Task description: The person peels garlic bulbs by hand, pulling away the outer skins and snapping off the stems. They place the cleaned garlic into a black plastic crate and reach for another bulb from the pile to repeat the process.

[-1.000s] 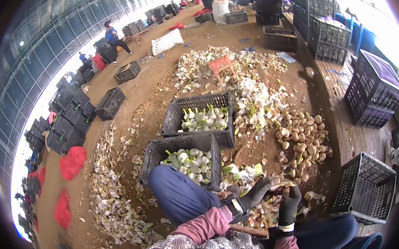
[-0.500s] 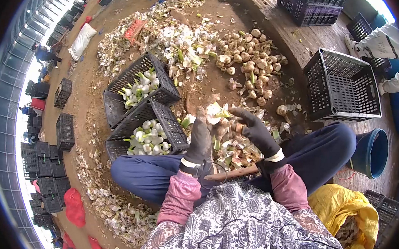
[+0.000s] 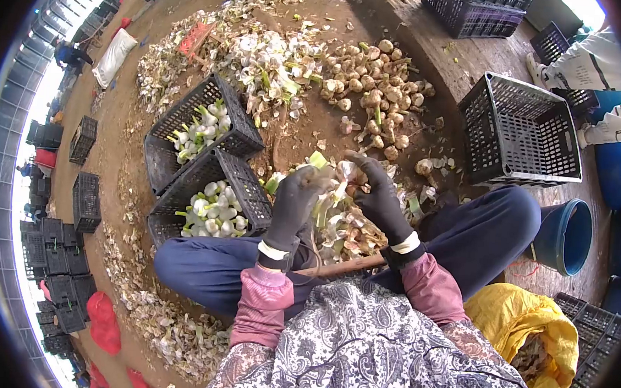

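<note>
In front of my lap, both my hands wear dark gloves and are raised around a garlic bulb (image 3: pixel 346 172) with loose whitish skin. My right hand (image 3: pixel 381 202) has its fingers curled against the bulb's right side. My left hand (image 3: pixel 292 203) is closed at the other side, its fingertips blurred against the pale skin; a green leafy piece shows just above them. Below the hands lies a heap of garlic peel (image 3: pixel 347 232). To the left, two tilted black crates hold peeled white garlic with green stems, one nearer (image 3: pixel 248 183) and one farther (image 3: pixel 239 111).
Unpeeled garlic bulbs (image 3: pixel 374 80) are piled ahead, beside more peel (image 3: pixel 265 63). On the wooden boards at right stand a black crate (image 3: pixel 494 159) and a blue bucket (image 3: pixel 546 237). A yellow sack (image 3: pixel 496 305) sits by my right hip. Another person's pale sleeve (image 3: pixel 585 61) shows at right.
My left hand has gone from upright, straighter fingers to curled ones against the garlic. The right hand has drawn closer around the bulb. The whole view has shifted slightly left.
</note>
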The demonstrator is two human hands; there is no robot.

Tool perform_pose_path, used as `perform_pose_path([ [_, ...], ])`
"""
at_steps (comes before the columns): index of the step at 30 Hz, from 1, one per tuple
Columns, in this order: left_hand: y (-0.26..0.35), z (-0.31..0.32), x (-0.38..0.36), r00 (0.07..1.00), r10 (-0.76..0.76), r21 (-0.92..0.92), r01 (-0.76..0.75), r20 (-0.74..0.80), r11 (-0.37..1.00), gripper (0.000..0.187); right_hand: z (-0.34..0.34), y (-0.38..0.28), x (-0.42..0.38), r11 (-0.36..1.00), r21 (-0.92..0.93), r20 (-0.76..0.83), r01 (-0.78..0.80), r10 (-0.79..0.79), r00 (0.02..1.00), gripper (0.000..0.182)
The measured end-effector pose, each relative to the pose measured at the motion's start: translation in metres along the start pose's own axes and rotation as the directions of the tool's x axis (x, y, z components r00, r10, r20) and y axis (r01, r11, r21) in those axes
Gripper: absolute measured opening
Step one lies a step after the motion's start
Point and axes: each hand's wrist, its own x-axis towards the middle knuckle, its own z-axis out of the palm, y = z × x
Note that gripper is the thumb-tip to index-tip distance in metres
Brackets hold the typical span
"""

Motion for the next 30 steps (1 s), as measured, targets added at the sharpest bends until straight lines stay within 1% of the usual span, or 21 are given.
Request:
perform_pose_path([
  [3,0.005,0.016,0.000,0.986,0.053,0.207,-0.085,0.157,0.975,0.036,0.002,-0.007,-0.003,0.999,-0.035,0.068,0.028,-0.025,0.997,0.066],
  [4,0.011,0.017,0.003,0.976,-0.089,0.253,0.036,0.201,0.967,0.034,0.002,-0.001,-0.004,0.998,-0.064,0.084,0.017,-0.012,0.996,0.067],
  [7,-0.005,0.023,0.004,0.981,0.003,-0.145,0.025,0.193,0.989,0.030,-0.006,-0.005,-0.003,0.997,-0.057,0.116,0.044,-0.037,0.993,0.069],
  [10,-0.014,0.005,0.005,0.957,-0.073,-0.223,0.139,0.280,0.965,0.028,-0.010,-0.005,-0.003,0.999,-0.014,0.173,0.043,-0.040,0.984,0.069],
  [11,-0.015,0.001,0.005,0.955,-0.109,-0.243,0.179,0.275,0.953,0.024,-0.009,-0.002,-0.003,0.970,0.221,0.200,-0.098,0.053,0.978,0.067],
  [12,-0.010,-0.001,0.004,0.951,-0.146,-0.262,0.220,0.274,0.940,0.022,-0.006,0.001,-0.004,0.868,0.436,0.247,-0.237,0.138,0.959,0.066],
  [13,-0.007,-0.002,0.004,0.944,-0.181,-0.281,0.259,0.275,0.924,0.021,-0.006,0.003,-0.005,0.701,0.615,0.309,-0.362,0.208,0.928,0.065],
  [14,-0.024,0.000,0.002,0.971,0.149,-0.471,-0.045,0.186,0.881,0.021,-0.009,0.005,-0.006,0.545,0.724,0.385,-0.423,0.189,0.903,0.060],
  [15,-0.021,0.000,-0.002,0.974,0.064,-0.582,0.078,0.219,0.810,0.021,-0.008,0.007,-0.005,0.566,0.732,0.349,-0.378,0.165,0.923,0.060],
  [17,-0.013,0.001,-0.007,0.944,-0.082,-0.750,0.304,0.319,0.587,0.021,-0.003,0.013,-0.003,0.608,0.741,0.274,-0.285,0.113,0.955,0.060],
  [18,-0.015,0.014,-0.007,0.976,-0.067,-0.849,0.215,0.209,0.483,0.024,-0.006,0.001,-0.003,0.653,0.709,0.253,-0.266,0.116,0.960,0.062],
  [19,-0.022,0.013,-0.008,0.968,-0.050,-0.774,0.228,0.247,0.591,0.025,-0.005,0.010,-0.005,0.680,0.723,0.183,-0.119,-0.023,0.983,0.062],
  [21,-0.035,0.009,-0.004,0.945,-0.025,-0.587,0.222,0.325,0.779,0.030,-0.007,0.002,-0.006,0.689,0.713,0.072,-0.131,0.113,0.991,0.059],
  [22,-0.039,0.011,-0.002,0.919,-0.036,-0.494,0.243,0.392,0.835,0.025,-0.009,-0.004,-0.004,0.565,0.815,0.084,-0.127,0.100,0.991,0.058],
  [23,-0.043,0.017,-0.004,0.925,-0.188,-0.272,0.284,0.330,0.919,0.021,-0.009,-0.003,-0.005,0.514,0.846,0.095,-0.145,0.122,0.988,0.058],
  [24,-0.047,0.022,-0.002,0.903,-0.151,-0.171,0.237,0.402,0.956,0.024,-0.008,0.001,-0.006,0.458,0.874,0.109,-0.162,0.142,0.984,0.058],
  [25,-0.050,0.024,-0.002,0.874,-0.122,-0.073,0.177,0.471,0.982,0.033,-0.006,0.006,-0.006,0.398,0.899,0.126,-0.180,0.158,0.979,0.058],
  [26,-0.054,0.027,-0.006,0.930,-0.093,0.090,0.065,0.355,0.994,0.043,-0.003,0.015,-0.004,0.385,0.907,0.133,-0.174,0.131,0.982,0.055],
  [28,-0.044,0.034,-0.014,0.989,0.041,0.432,-0.098,0.139,0.896,0.067,-0.006,0.018,-0.005,0.587,0.782,0.149,-0.208,0.149,0.978,0.053],
  [29,-0.043,0.033,-0.011,0.985,0.112,0.366,-0.153,0.129,0.918,0.075,-0.009,0.019,-0.006,0.677,0.701,0.154,-0.221,0.159,0.975,0.052],
  [30,-0.041,0.029,-0.006,0.977,0.180,0.299,-0.207,0.115,0.932,0.083,-0.008,0.025,-0.009,0.540,0.800,0.188,-0.263,0.191,0.963,0.050],
])
